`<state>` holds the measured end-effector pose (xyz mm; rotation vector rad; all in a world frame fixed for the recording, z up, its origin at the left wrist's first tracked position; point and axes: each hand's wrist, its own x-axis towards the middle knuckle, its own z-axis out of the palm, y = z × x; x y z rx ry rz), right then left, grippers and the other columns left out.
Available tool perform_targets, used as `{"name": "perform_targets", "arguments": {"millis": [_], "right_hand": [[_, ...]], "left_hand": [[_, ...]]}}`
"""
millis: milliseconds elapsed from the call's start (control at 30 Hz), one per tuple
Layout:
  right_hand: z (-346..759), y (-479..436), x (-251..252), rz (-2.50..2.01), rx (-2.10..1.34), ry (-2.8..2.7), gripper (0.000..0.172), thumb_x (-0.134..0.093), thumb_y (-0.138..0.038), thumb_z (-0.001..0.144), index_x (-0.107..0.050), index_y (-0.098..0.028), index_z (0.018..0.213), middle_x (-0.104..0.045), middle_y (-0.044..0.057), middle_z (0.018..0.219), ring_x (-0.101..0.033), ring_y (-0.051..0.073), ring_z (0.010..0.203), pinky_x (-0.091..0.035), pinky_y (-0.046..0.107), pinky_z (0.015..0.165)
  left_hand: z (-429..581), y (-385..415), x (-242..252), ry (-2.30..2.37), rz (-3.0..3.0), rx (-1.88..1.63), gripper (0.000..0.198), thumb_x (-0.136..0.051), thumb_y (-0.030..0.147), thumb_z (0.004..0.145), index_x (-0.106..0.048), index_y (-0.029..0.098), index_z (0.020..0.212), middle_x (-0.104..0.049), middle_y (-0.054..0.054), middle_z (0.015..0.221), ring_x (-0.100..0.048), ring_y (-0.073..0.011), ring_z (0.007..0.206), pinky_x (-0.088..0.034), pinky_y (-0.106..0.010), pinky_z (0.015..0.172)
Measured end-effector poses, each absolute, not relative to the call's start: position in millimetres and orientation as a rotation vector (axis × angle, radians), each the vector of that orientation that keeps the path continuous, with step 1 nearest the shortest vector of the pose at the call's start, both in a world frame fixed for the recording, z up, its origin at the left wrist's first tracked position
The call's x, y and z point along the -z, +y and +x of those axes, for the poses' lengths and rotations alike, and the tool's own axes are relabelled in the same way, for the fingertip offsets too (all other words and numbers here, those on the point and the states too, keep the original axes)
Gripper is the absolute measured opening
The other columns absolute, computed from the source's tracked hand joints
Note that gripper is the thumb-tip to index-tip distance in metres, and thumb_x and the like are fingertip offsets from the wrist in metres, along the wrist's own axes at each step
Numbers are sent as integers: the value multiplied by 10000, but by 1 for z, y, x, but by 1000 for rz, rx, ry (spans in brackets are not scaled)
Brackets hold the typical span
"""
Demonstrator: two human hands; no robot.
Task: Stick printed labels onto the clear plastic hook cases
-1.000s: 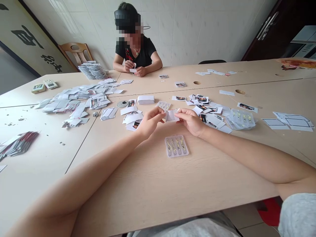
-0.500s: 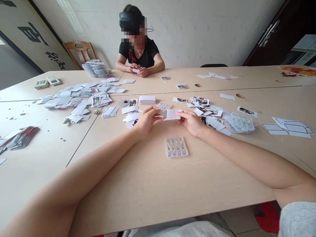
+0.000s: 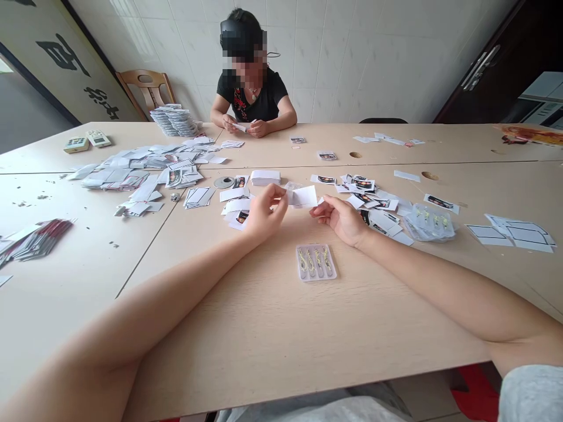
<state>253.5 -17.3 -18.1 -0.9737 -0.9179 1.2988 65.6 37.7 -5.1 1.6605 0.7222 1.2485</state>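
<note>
White paper slip [image 3: 304, 197], pinched at its left end between thumb and fingers of the left hand [image 3: 268, 212], raised above the bench [image 3: 264, 328]. Seems held by one end to keep most of the face uncovered. Just beyond its right end, the right hand [image 3: 342, 220], apart from the left, with fingers loosely curled and a small white patch [image 3: 321, 201] at the thumb tip; too small to tell whether a held scrap or something worn, so cannot tell whether gripping. Below both hands, flat on the bench, a clear compartmented case [image 3: 320, 278] with four yellow-corded pieces [image 3: 311, 264], one to a slot, apparently set there to stay in sight and within easy reach. Partly hidden behind the slip, apparently another clear case [image 3: 291, 185]. Beyond the left hand, a squared-off stack of white cards [image 3: 265, 177], probably kept neat for easy picking, beside loose cards [image 3: 237, 204]. To the right, printed cards [image 3: 364, 184] in a loose heap, near piled clear cases [image 3: 428, 224]. Across the bench, a co-worker [image 3: 260, 97], also with a white paper piece [image 3: 240, 127] at the fingers.
</note>
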Motion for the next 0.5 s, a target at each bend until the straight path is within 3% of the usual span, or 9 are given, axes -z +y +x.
{"name": "perform_targets", "arguments": {"millis": [100,200,333,500], "right_hand": [[256,-16,14,-978,-1363,-908,379,-605,-524,731,-651,-165,618,-651,51,709,-559,142,683,-408,247,583],[257,-17,10,-974,-1417,-947,340,-632,-503,716,-663,-168,665,-648,35,719,-549,137,651,-389,254,554],[253,-22,9,-956,-1378,-1063,229,-684,-401,704,-680,-192,794,-619,-6,700,-531,123,650,-380,247,579],[249,-28,11,-932,-1343,-1118,207,-662,-393,733,-675,-194,786,-619,-6,720,-542,114,671,-401,234,609]], "left_hand": [[62,31,6,664,2260,-1269,36,-528,161,791,-533,190,811,-649,-65,1003,-597,-163,913,-458,-330,844],[61,26,8,553,2656,-1159,89,-454,129,827,-514,194,841,-631,-98,1159,-624,-191,1002,-487,-359,847],[62,26,9,391,2851,-1132,139,-438,101,822,-529,195,867,-631,-108,1174,-598,-211,1108,-522,-358,852],[64,26,9,304,2864,-1068,144,-448,103,826,-558,187,864,-645,-107,1144,-555,-224,1178,-506,-395,942]]}}
